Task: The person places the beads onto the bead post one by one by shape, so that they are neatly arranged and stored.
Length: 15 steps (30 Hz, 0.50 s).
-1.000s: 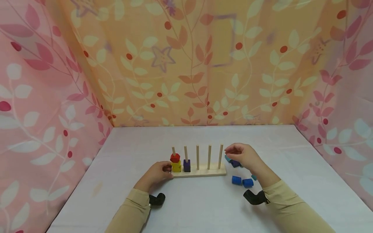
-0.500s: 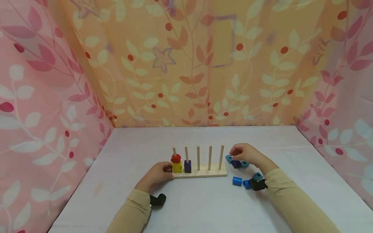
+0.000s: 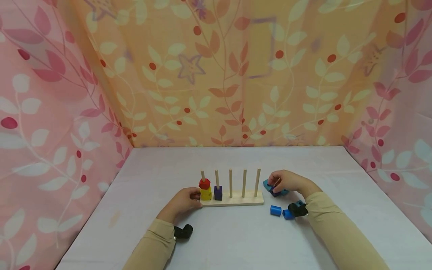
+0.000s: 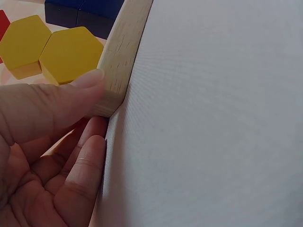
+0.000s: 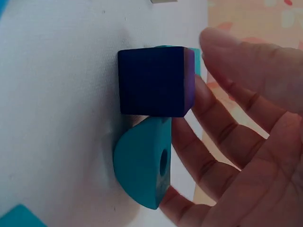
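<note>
At the near left end of a wooden peg board (image 3: 233,203), my left hand (image 3: 182,199) grips the base, its thumb along the edge in the left wrist view. Yellow hexagonal blocks (image 4: 71,54) with a red block (image 3: 204,183) above them fill the first peg. Purple blocks (image 3: 218,193) sit on the second peg; the other three are bare. My right hand (image 5: 251,127) is at a loose purple block (image 5: 151,82), fingers behind it and thumb apart from its side. Beside that block lies a teal half-round block (image 5: 142,161) with a hole.
Two blue cylinders (image 3: 275,210) lie on the white table (image 3: 229,240) nearer me, right of the board. Another teal block (image 3: 299,203) is partly hidden by the black wrist mount (image 3: 297,210). Patterned cloth (image 3: 216,75) closes off the back and both sides.
My right hand has moved away from the board's right end, over the teal blocks, and down to the purple block. The left hand keeps its grip on the board.
</note>
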Each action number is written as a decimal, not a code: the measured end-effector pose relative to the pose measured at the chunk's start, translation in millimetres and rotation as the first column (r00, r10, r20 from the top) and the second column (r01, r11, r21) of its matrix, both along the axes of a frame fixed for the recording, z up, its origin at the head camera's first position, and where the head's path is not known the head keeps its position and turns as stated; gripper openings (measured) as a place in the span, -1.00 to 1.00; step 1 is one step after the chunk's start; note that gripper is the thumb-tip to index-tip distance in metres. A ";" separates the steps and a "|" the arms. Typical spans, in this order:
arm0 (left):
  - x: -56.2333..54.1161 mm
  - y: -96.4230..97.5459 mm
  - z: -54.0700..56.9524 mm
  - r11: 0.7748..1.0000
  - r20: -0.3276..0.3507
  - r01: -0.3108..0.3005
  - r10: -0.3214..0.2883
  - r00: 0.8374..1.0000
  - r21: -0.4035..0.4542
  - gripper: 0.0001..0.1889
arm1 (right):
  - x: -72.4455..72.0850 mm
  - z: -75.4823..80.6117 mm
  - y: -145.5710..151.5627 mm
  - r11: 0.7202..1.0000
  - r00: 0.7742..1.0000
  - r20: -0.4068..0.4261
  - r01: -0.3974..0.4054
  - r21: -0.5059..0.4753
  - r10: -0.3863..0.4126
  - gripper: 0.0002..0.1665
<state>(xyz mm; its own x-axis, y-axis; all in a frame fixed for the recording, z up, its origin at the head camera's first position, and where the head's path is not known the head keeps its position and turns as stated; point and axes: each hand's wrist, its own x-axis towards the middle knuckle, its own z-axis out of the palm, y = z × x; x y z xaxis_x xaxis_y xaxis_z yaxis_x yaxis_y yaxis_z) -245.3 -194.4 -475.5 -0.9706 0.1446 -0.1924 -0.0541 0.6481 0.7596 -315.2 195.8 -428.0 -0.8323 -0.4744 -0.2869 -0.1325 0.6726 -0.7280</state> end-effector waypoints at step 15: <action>-1.2 0.8 -0.4 1.000 0.007 0.003 -0.003 1.000 0.014 -0.48 | -0.9 -6.2 7.6 0.992 0.997 -0.042 -0.060 0.108 0.065 -0.69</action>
